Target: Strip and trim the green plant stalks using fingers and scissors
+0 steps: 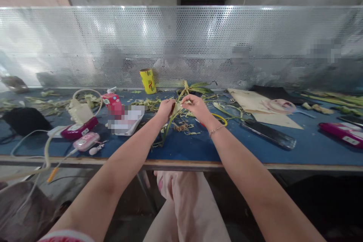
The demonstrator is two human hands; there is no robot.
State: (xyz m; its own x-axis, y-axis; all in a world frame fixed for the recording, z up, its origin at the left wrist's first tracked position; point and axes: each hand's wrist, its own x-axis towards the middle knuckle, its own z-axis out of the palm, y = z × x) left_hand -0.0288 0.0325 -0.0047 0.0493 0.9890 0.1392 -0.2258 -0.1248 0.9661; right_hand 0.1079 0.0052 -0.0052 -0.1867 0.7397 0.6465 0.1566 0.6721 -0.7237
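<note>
A green plant with long narrow leaves and a pale stalk end stands slanted between my hands, over the middle of the blue tabletop. My left hand is closed around its left side, the fingertips partly hidden. From the right, my right hand pinches at a pale part of the same plant, thumb and forefinger together. More green leaves spread out just beyond my fingers. Dry brown scraps lie on the table under my hands. A yellow ring-shaped item is partly covered by my right wrist.
A yellow roll stands near the perforated metal screen. To the left are a red box, a white device and a pink gadget with cables. A phone, cardboard and a magenta case lie right.
</note>
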